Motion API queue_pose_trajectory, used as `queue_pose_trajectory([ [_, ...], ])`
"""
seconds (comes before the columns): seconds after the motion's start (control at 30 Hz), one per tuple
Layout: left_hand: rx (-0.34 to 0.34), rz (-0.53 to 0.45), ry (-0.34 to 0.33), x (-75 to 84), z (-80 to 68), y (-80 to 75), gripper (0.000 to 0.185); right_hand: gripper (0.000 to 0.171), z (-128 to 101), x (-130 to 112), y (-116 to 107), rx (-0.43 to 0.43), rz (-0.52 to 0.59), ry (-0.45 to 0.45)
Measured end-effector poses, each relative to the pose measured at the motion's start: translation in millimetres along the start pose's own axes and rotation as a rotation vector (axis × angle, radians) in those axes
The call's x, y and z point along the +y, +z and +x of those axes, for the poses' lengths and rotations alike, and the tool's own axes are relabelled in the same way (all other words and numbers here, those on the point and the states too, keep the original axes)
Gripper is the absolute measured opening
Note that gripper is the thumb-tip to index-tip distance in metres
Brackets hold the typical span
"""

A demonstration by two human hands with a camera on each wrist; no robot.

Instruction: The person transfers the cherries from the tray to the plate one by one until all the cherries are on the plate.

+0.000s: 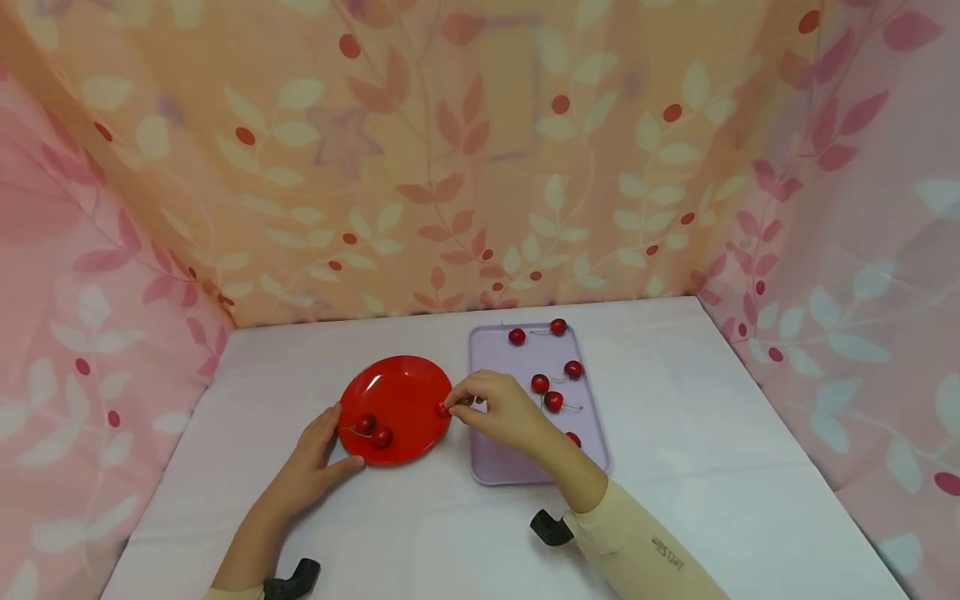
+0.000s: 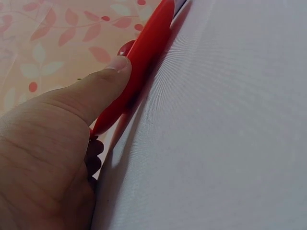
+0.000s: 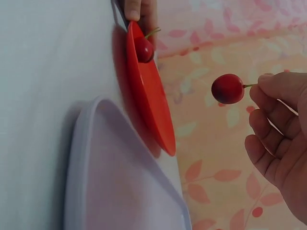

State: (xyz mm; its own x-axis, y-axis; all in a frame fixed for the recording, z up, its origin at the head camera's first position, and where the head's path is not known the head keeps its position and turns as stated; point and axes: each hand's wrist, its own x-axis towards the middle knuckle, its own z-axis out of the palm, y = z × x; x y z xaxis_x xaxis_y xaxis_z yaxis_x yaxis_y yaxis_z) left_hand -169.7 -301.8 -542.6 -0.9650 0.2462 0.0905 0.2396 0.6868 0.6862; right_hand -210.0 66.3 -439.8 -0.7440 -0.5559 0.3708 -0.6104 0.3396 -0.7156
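Note:
A red plate (image 1: 401, 392) lies on the white table with two cherries (image 1: 373, 430) near its front. My left hand (image 1: 335, 442) holds the plate's left rim, thumb (image 2: 103, 84) against the plate's edge (image 2: 144, 52). My right hand (image 1: 459, 404) pinches the stem of a cherry (image 1: 443, 409) just above the plate's right rim. In the right wrist view this held cherry (image 3: 227, 88) hangs in the air beside the plate (image 3: 153, 105), clear of it, and a plated cherry (image 3: 143, 49) shows. Right of the plate sits a lavender tray (image 1: 506, 467) carrying several more cherries (image 1: 553, 401).
Floral curtains close in the table at the back and both sides. White cloth (image 1: 712, 433) stretches right of the tray and in front of both hands. Black wrist mounts (image 1: 551, 527) show at my forearms.

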Motion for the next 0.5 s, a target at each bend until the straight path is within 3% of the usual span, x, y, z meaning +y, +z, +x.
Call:
queue_pose_trajectory([
  [0.23,-0.01,-0.001,-0.002,1.0,-0.6,-2.3,0.104,0.005,23.0,-6.2,12.2,-0.058,-0.009,-0.032],
  [0.5,-0.013,0.022,-0.024,3.9,-2.5,-1.5,0.105,0.007,37.8,-2.9,29.3,-0.131,0.002,0.053],
])
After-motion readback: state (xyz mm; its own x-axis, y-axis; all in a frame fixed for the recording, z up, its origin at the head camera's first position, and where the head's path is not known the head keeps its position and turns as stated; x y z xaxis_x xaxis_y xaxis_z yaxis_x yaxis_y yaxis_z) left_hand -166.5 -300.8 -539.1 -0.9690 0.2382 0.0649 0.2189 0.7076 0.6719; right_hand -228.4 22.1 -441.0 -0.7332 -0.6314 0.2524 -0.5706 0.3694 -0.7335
